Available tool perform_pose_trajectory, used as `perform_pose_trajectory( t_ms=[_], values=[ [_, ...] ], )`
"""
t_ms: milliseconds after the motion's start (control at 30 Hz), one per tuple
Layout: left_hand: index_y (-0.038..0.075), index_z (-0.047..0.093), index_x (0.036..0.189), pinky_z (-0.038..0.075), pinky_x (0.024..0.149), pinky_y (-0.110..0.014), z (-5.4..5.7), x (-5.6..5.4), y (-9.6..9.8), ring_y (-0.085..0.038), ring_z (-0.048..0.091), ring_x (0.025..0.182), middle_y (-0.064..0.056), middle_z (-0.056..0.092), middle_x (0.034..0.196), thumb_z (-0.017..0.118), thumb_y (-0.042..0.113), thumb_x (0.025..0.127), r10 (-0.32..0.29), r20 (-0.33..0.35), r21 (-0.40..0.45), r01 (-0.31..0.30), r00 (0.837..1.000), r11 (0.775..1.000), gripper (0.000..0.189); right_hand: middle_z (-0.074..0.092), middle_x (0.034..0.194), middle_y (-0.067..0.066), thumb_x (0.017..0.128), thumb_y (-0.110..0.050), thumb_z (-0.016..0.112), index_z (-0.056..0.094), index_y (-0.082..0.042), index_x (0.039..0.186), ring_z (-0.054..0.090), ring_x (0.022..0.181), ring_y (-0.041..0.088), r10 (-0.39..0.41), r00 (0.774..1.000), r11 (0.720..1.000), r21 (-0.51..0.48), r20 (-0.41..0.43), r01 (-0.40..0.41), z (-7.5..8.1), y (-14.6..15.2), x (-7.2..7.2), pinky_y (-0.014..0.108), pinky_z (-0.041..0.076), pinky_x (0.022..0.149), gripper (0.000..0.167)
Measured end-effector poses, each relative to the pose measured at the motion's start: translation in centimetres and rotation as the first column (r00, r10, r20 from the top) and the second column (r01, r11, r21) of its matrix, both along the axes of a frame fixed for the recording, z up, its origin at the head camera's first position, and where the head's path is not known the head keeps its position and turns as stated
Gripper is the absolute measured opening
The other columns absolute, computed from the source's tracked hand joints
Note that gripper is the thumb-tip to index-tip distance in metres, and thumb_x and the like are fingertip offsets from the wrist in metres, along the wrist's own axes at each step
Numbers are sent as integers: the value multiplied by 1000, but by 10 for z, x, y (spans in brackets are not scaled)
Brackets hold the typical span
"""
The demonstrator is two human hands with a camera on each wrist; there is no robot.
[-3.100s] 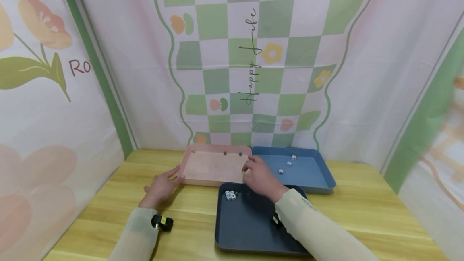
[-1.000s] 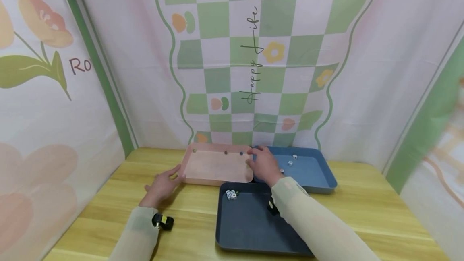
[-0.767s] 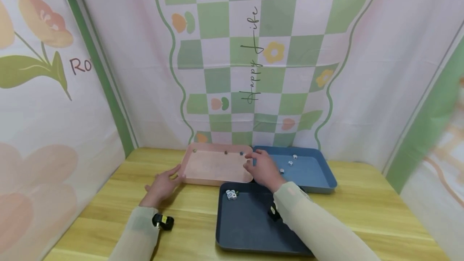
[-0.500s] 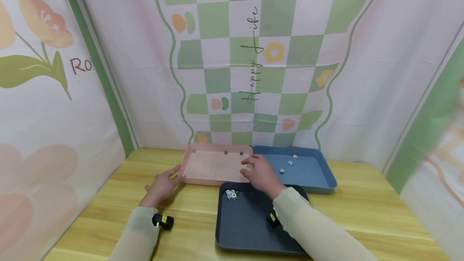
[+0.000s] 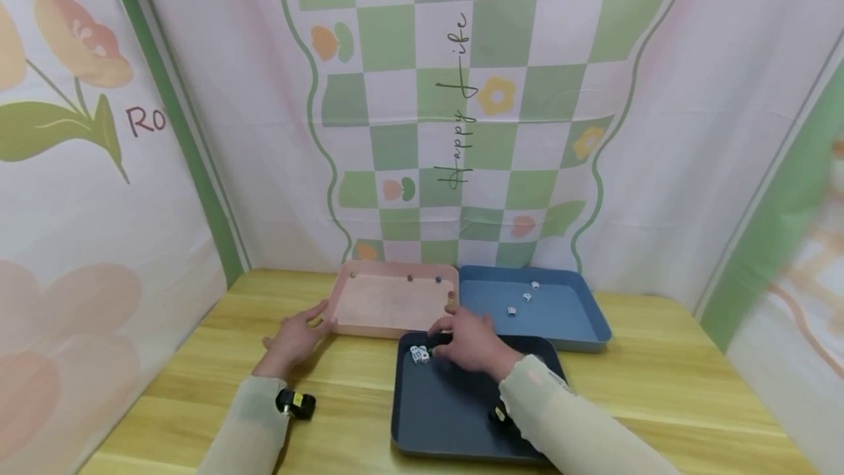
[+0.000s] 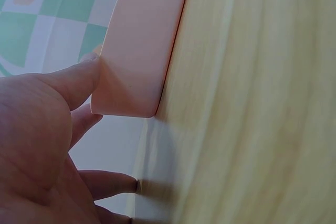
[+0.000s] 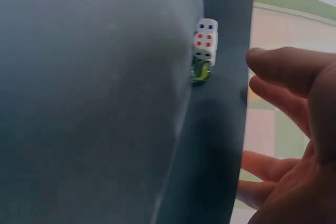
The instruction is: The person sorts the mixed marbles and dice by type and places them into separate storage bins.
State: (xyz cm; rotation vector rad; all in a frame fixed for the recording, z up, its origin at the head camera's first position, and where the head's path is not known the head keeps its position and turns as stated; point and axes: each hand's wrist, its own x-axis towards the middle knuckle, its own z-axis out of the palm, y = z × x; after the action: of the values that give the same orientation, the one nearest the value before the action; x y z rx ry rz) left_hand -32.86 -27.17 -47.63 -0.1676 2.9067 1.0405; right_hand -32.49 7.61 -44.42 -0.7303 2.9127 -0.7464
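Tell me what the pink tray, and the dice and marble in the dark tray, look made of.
Pink tray: probably plastic, matte, judging by its smooth wall.
Dice: likely smooth plastic, with rounded white corners.
Marble: apparently glossy glass, translucent around a yellow swirl.

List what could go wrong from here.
The green marble sits beside the dice in the dark tray, so the right hand might knock them while reaching for it. The loose marbles in the pink tray could roll if the left hand at its edge nudges it.

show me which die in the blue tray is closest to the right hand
The front-left die; the other two dice lie farther back and right, away from the right hand.
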Motion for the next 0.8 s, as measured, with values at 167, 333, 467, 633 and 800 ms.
perform_pose_trajectory(
  t_ms=[167, 333, 467, 633, 800],
  values=[
    [29, 38, 154, -15, 90, -84, 1, 2, 1, -60, 5, 140, -20, 36, 154, 49, 57, 100, 0, 3, 0, 0, 1000, 1000, 62, 44, 150, 17, 84, -21, 81, 76, -27, 104, 31, 143, 36, 45, 999, 999, 5, -3, -45, -5, 0, 3, 79, 8, 103, 22],
    [29, 39, 154, -14, 90, -84, 0, 2, 1, -60, 6, 140, -20, 36, 154, 49, 57, 100, -5, -5, -5, 5, 1000, 1000, 62, 39, 154, 17, 85, -22, 81, 77, -27, 106, 25, 145, 38, 100, 995, 994, 49, -4, -100, -8, -1, 5, 78, 6, 104, 22],
    [29, 39, 154, -14, 90, -85, 0, 1, 1, -60, 8, 139, -19, 37, 154, 49, 58, 99, -13, -14, -8, 13, 1000, 1000, 63, 37, 155, 16, 86, -24, 80, 76, -29, 105, 20, 147, 38, 117, 993, 989, 90, 9, -118, -9, -1, 6, 77, 5, 105, 21],
    [29, 39, 154, -14, 89, -85, 0, 0, 2, -61, 8, 139, -20, 36, 154, 50, 57, 99, -8, -12, -6, 8, 1000, 1000, 63, 40, 154, 16, 86, -25, 79, 76, -31, 103, 17, 147, 39, 130, 992, 984, 121, 10, -130, -9, -2, 6, 77, 5, 105, 18],
    [29, 38, 154, -14, 89, -84, -1, -1, 1, -61, 8, 139, -20, 35, 154, 50, 57, 99, -3, -11, -7, 3, 1000, 1000, 63, 41, 153, 16, 87, -27, 79, 73, -33, 93, 18, 147, 39, 131, 991, 983, 129, 8, -131, -11, -3, 5, 77, 6, 104, 11]
  ],
)
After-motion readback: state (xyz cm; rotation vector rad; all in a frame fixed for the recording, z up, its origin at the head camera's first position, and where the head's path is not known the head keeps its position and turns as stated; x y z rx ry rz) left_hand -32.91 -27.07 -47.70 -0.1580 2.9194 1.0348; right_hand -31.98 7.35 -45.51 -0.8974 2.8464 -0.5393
